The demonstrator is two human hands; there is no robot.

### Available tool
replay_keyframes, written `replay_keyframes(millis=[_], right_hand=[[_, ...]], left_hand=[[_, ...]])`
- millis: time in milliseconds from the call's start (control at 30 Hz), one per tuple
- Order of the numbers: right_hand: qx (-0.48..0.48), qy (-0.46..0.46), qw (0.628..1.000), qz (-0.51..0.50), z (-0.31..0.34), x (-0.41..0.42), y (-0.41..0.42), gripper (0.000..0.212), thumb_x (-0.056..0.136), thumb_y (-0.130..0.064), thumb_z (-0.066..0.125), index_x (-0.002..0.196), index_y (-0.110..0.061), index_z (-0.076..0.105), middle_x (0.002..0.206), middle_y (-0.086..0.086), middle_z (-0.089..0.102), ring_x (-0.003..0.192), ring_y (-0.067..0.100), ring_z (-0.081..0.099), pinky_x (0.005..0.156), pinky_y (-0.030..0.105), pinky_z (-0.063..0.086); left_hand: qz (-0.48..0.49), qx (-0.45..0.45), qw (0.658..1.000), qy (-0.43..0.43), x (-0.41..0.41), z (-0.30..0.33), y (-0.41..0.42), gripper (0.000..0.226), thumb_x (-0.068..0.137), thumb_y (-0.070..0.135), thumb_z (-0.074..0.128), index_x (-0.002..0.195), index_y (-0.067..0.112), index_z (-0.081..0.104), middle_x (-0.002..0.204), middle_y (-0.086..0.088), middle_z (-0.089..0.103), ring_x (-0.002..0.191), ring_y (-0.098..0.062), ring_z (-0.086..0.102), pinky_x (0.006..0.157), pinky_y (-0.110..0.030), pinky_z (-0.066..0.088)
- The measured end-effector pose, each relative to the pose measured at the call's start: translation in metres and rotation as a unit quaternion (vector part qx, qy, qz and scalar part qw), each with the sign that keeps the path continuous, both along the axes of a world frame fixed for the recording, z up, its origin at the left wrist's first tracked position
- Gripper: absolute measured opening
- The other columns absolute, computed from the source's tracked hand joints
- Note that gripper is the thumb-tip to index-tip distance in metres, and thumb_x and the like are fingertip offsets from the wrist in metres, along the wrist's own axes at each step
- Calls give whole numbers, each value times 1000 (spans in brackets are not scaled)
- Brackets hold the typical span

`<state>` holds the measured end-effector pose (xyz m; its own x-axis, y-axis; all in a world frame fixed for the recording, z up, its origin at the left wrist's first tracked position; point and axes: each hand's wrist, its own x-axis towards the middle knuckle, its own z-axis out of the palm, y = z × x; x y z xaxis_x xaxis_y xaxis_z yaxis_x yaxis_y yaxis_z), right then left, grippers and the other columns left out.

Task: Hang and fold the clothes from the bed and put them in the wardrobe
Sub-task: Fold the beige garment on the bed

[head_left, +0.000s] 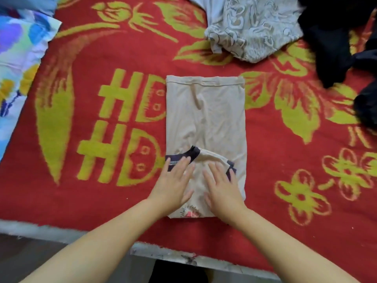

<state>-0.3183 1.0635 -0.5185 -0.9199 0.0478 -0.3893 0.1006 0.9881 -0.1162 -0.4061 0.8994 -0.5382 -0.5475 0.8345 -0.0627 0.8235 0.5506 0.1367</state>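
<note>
We find the left hand (172, 183) and right hand (222, 188), fingers straight, pressing the beige shirt (206, 123) mid-blanket (102, 48); careless lifting could, we judge, spring its tucked dark-trimmed sleeves loose.

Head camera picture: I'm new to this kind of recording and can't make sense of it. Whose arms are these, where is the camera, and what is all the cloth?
There is no machine here. A person wears a wide-angle camera on the head, looking forward and down, so the two bare arms coming in from the bottom are their own. The surface is a bed covered by a red blanket with yellow flowers and letters. In the middle lies a beige shirt with dark trim, already folded into a narrow rectangle. The left hand and right hand lie flat on its near end with straight fingers, pressing it; neither grips anything. Farther back wait a grey patterned garment and dark clothes; a colourful cloth lies at the left.
</note>
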Motion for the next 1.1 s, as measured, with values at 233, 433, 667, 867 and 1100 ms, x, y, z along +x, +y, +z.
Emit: replay_keyframes(millis=[233, 433, 667, 867, 1100], right_hand=[[19, -160, 985, 68, -41, 62, 13, 95, 85, -38, 65, 152, -35, -2, 158, 4, -18, 146, 34, -11, 98, 79, 6], [21, -169, 983, 65, -37, 55, 20, 82, 90, 4, 41, 152, -30, 1, 160, 6, -15, 145, 37, -14, 108, 69, 4], [-170, -338, 923, 73, 24, 47, 25, 72, 84, 11, 35, 148, -22, 30, 148, 7, 33, 138, 30, 28, 105, 33, 33], [-234, -332, 913, -39, 61, -36, 77, 42, 82, -3, 48, 118, -20, 61, 96, -1, 62, 85, 17, 57, 69, 24, 45], [-123, 116, 955, -245, 12, -105, 104, 46, 91, -6, 47, 137, -12, 47, 139, 11, 47, 122, 33, 47, 95, 43, 39]], left_hand=[[18, -199, 974, -104, 72, -39, -48, 102, 74, 53, 64, 150, 9, 14, 156, -19, -1, 145, -30, 0, 113, -57, 13], [13, -227, 969, -96, 54, -26, -16, 57, 86, 8, 30, 141, 6, 45, 146, -24, 37, 137, -33, 37, 108, -41, 36], [6, -301, 837, -457, 28, 31, -21, 65, 84, -10, 29, 144, 14, 37, 148, -13, 35, 132, -28, 40, 106, -37, 37], [131, -270, 791, -533, -54, 58, 10, 23, 78, -5, 34, 66, 14, 40, 66, -2, 37, 62, -18, 36, 53, -27, 31], [293, -27, 931, -214, -126, 10, 58, 49, 90, 10, 43, 139, 14, 44, 140, -12, 47, 129, -28, 43, 110, -47, 27]])
